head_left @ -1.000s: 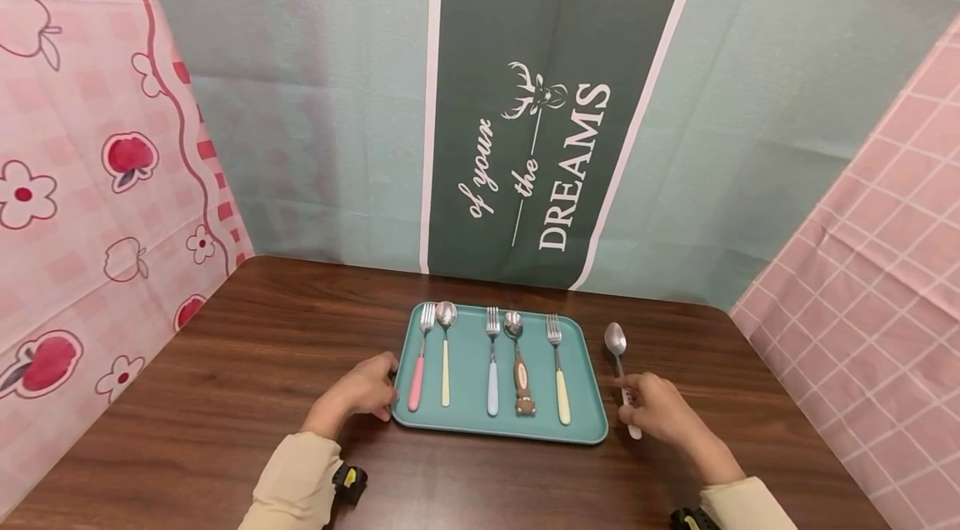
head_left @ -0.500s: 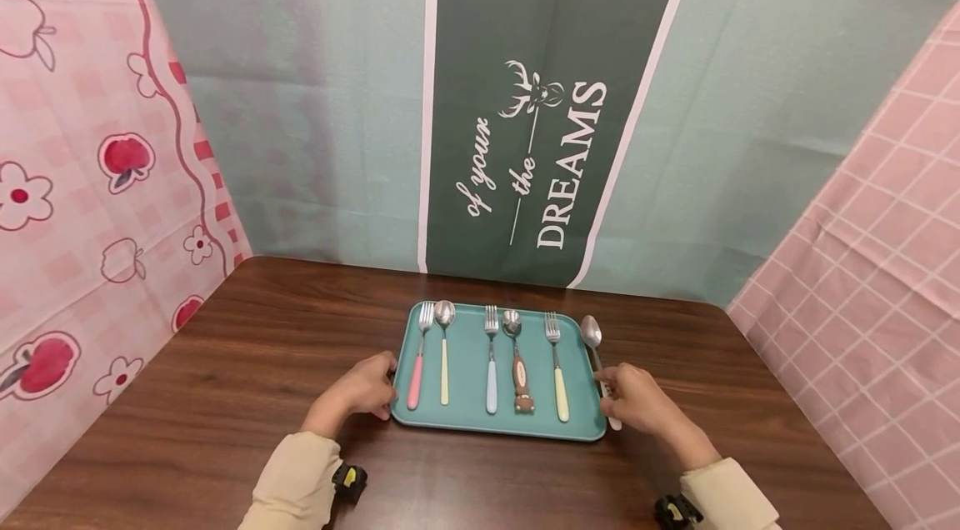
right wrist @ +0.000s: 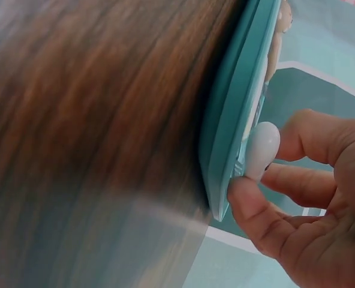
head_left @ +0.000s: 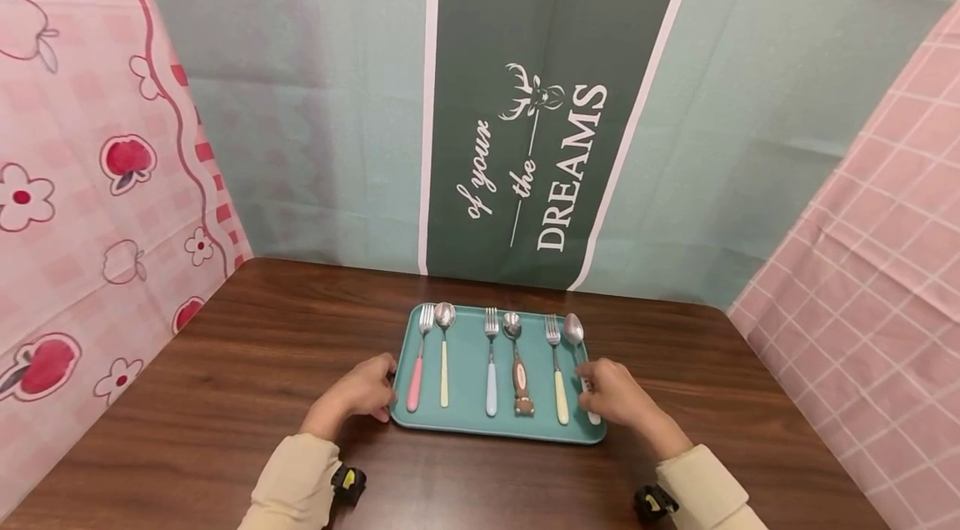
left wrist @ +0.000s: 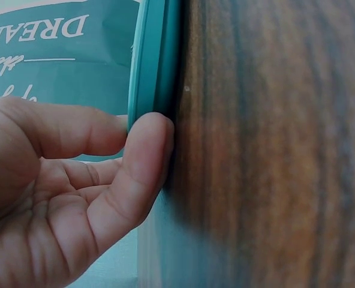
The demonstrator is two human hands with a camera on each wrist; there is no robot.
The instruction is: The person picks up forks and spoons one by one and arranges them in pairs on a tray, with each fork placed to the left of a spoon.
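A teal tray (head_left: pixel 467 384) lies on the table, bearing forks and spoons side by side. My left hand (head_left: pixel 366 387) pinches its left rim; in the left wrist view the thumb and a finger meet at the rim (left wrist: pixel 146 66). My right hand (head_left: pixel 619 391) holds a white-handled spoon (head_left: pixel 573 328) over the tray's right edge, beside a yellow-handled fork (head_left: pixel 561 392). The right wrist view shows the rounded white handle end (right wrist: pixel 262 147) between thumb and fingers, close against the tray. Most of the handle is hidden by my hand in the head view.
Further left on the tray lie a pink fork (head_left: pixel 416 384), a cream-handled spoon (head_left: pixel 444 376), a blue fork (head_left: pixel 492 387) and a brown bear-handled spoon (head_left: pixel 521 376). Brown wooden table (head_left: pixel 285 322) surrounds the tray. Printed cloths (head_left: pixel 360 113) hang behind and at both sides.
My right hand has carried the white-handled spoon leftward, from the table right of the tray to over its right edge. The left hand has stayed at the tray's left rim.
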